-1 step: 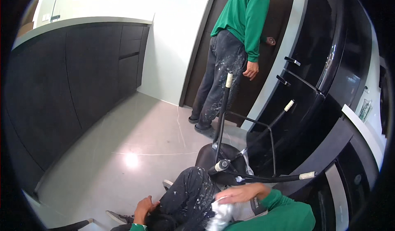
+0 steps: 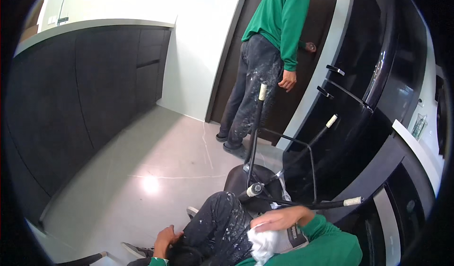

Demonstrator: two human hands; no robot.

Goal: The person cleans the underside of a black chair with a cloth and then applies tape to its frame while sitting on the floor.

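My right hand (image 2: 279, 218) is closed on a crumpled white cloth (image 2: 263, 244), held close over my lap. Beside it is a whitish thing with a dark printed label (image 2: 296, 236), partly hidden by my hand and sleeve. My left hand (image 2: 166, 240) rests by my bent leg in dark, paint-spotted trousers (image 2: 215, 221); its fingers are loosely spread and hold nothing I can see. Just ahead of my right hand a black chair (image 2: 255, 145) lies upturned, its seat low and its thin metal legs in the air. Cream wrapping covers the leg ends.
A person in a green top (image 2: 279, 24) stands at a dark door (image 2: 326, 15) beyond the chair. Right of the chair are a glossy black fridge (image 2: 364, 72) and a white-topped counter (image 2: 416, 152). Dark cabinets (image 2: 80, 91) line the left, beside the pale floor (image 2: 137, 157).
My right hand and the cloth have shifted slightly to the right, and more of the dark label shows. My left hand and the chair stay put.
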